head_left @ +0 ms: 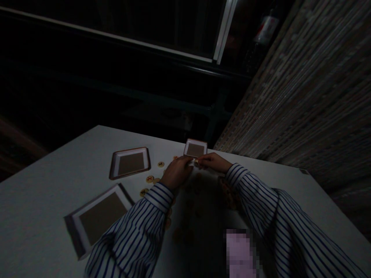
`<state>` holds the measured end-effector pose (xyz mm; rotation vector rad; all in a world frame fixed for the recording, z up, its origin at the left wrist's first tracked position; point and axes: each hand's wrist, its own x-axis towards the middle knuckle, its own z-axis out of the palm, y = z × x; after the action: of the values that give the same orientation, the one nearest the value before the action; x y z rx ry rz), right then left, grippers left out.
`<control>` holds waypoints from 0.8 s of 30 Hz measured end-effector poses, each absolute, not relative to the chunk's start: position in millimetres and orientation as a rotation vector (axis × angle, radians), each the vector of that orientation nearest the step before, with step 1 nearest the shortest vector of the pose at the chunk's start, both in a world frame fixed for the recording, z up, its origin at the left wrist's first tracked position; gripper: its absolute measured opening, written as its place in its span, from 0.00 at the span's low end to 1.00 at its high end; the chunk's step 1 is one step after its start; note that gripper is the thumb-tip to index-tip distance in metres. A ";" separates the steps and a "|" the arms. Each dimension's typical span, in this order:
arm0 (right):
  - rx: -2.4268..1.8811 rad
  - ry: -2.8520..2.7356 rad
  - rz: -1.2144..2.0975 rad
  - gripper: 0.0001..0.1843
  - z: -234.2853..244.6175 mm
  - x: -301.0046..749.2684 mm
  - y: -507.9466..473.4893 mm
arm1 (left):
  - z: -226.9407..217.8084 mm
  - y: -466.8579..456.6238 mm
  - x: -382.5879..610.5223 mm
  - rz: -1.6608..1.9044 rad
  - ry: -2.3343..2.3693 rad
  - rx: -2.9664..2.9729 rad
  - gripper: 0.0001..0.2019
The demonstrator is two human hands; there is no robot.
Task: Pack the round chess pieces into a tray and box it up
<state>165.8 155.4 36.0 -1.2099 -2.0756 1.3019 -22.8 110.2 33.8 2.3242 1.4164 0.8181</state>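
Both hands meet over the far part of the white table point(269, 175), just in front of a small shallow tray point(195, 150). My right hand point(214, 161) pinches a round wooden game piece point(196, 162) between its fingertips. Close on its left is my left hand point(176, 172), its finger and thumb a little apart and nothing visible between them. Round pale pieces with dark or red marks, such as one piece point(160, 164) and another piece point(150, 178), lie scattered beside and under my left wrist. More pieces lie in the shadow between my arms, hard to make out.
At the left are a brown-rimmed tray point(130, 163) and a larger tray point(101, 216), partly behind my left sleeve. A dark container point(227, 193) of pieces sits by my right forearm. A pixelated pink patch point(240, 253) shows in front. A beaded curtain point(278, 96) hangs at the right.
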 end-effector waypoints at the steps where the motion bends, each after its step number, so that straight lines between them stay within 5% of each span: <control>1: -1.202 -2.035 1.339 0.17 36.2 165.3 155.2 | 34.1 110.1 -22.5 0.843 1.398 2.326 0.16; 13: -1.215 -1.691 1.508 0.10 46.6 150.6 144.6 | 41.0 107.8 -22.0 0.913 1.355 2.337 0.14; 24: -1.403 -2.037 1.130 0.13 38.7 152.6 150.1 | 42.4 110.7 -33.1 0.807 1.444 2.335 0.14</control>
<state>152.6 150.1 38.7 -1.4030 -2.0374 1.1299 -33.1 110.7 42.4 2.3350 1.4437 0.8071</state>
